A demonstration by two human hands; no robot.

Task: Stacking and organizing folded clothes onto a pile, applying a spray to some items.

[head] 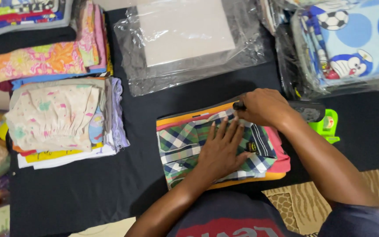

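My right hand (pixel 263 106) is clenched on a dark tool (pixel 305 109) at the far edge of the folded plaid shirt (pixel 185 145), the tool's length running rightward past the shirt. My left hand (pixel 221 150) lies flat and unclasped on the shirt's middle. The shirt tops a small stack (pixel 277 169); a clear bag (pixel 185 44) lies beyond it.

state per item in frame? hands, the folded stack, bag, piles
left hand: flat, pressing on plaid shirt
right hand: closed on black tool at stack's far edge
plaid shirt: folded, top of small stack
clear plastic bag: lying flat, white sheet inside
left clothes piles: folded, stacked
green object: partly hidden
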